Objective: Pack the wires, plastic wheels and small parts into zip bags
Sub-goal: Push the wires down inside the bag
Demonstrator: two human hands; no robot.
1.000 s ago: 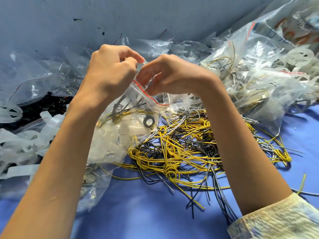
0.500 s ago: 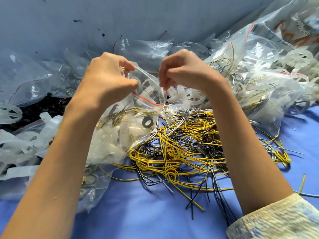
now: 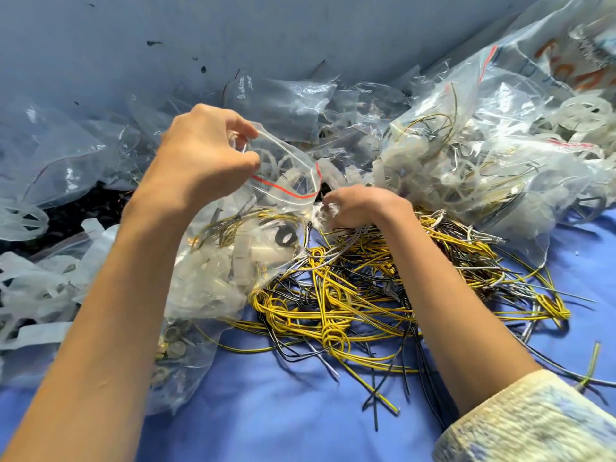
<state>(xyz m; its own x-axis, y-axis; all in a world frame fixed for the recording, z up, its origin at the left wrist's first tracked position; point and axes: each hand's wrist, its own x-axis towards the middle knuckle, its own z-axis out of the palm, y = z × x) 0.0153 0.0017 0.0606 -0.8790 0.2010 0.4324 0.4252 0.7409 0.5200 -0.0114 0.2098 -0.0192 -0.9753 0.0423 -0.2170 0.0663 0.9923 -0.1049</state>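
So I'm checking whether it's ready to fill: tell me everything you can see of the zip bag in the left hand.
The zip bag is clear soft plastic with a red line under its mouth, which gapes open. The left hand pinches its rim, holding it up. Inside lie yellow wires, whitish plastic pieces and a black ring. Its lower side lies against the wire pile.

Legible text: none.
Large printed bag (image 3: 580, 58): orange and dark lettering, creased and cut off at the edge, unreadable.
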